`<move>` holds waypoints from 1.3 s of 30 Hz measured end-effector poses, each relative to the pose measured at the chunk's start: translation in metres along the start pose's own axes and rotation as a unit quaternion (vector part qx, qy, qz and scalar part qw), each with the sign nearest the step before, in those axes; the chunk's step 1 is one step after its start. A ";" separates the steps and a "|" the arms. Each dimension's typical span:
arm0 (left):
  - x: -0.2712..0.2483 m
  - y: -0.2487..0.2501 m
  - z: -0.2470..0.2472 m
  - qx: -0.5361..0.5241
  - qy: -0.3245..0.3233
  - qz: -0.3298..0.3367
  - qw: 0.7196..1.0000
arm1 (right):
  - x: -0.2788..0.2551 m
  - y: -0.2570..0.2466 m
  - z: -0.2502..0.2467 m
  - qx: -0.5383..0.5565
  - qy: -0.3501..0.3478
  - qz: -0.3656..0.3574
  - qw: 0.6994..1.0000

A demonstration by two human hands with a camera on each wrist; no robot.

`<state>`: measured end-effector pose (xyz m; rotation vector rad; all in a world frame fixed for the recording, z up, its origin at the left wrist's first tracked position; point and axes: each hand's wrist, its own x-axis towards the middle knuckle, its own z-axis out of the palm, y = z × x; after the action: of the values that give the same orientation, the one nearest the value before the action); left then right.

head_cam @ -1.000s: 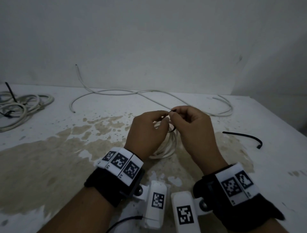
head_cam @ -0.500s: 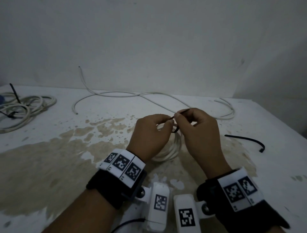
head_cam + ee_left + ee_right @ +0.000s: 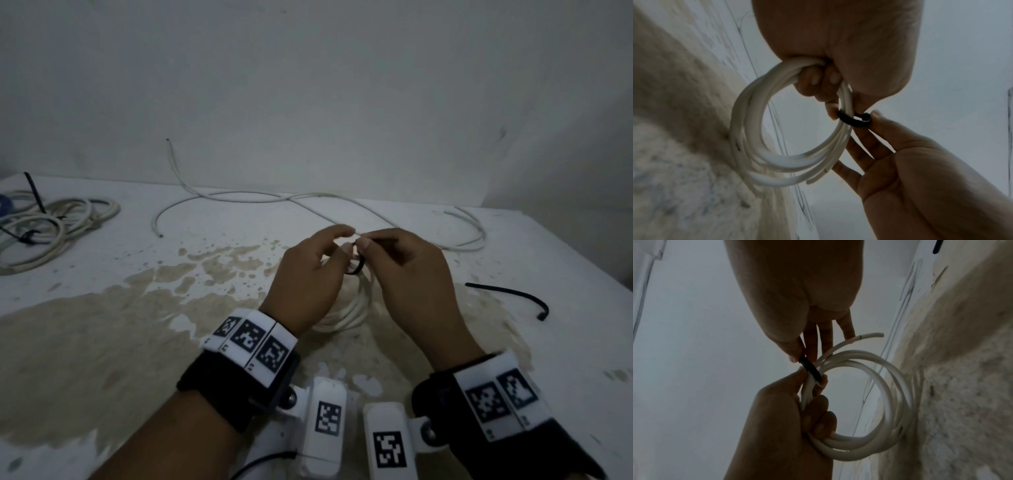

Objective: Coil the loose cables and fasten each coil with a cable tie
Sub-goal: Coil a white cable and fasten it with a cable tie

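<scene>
Because both hands meet over it in the head view, most of the white cable coil [image 3: 356, 305] is hidden, with only its lower loops showing between the wrists above the stained tabletop [image 3: 102, 342]. The left hand [image 3: 308, 284] is curled, back facing up, its thumb and forefinger arched forward. The right hand [image 3: 411, 274] meets it fingertip to fingertip, pinching a black cable tie [image 3: 358, 269] of which only a short dark loop shows. Farther back a loose white cable [image 3: 308, 198] snakes along the wall, a spare black tie [image 3: 513, 296] lies off to the right, and a bundle of coiled cables [image 3: 58, 226] is cut off at the left edge.

From the left wrist view, the left hand [image 3: 838, 48] is clamped on the white cable coil [image 3: 756, 138], fingers wrapped round the strands at the top so the ring hangs below. The black cable tie [image 3: 851, 121] circles the strands just under those fingers. The right hand [image 3: 910, 162] pinches the tie's outer end with thumb and fingertip, its other fingers held straight.

From the right wrist view, the right hand [image 3: 797, 296] reaches down, thumb and forefinger closed on the black cable tie [image 3: 810, 368]. The left hand [image 3: 787, 426] grips the white cable coil [image 3: 879, 402] from below; one cable end pokes free near the right fingers. Where the tie's ends join is too dark to make out.
</scene>
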<state>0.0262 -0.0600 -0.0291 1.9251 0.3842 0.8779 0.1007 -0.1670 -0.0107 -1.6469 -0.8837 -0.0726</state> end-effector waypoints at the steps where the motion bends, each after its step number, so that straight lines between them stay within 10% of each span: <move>1: 0.000 0.002 -0.001 -0.039 -0.009 -0.030 0.999 | 0.000 0.000 0.001 -0.003 0.003 -0.006 1.000; 18: -0.003 0.003 -0.001 -0.075 0.009 0.032 0.997 | 0.006 -0.004 -0.008 -0.060 -0.027 -0.080 0.995; 30: -0.001 0.004 -0.005 -0.120 0.003 -0.039 0.992 | 0.014 -0.013 -0.020 -0.145 0.062 -0.243 0.957; 39: -0.002 0.003 -0.002 -0.190 -0.003 -0.083 0.978 | 0.010 -0.007 -0.010 -0.029 -0.111 -0.062 0.991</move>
<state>0.0234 -0.0609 -0.0269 1.5207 0.3415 0.7724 0.1078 -0.1708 0.0025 -1.6745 -1.1637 0.0003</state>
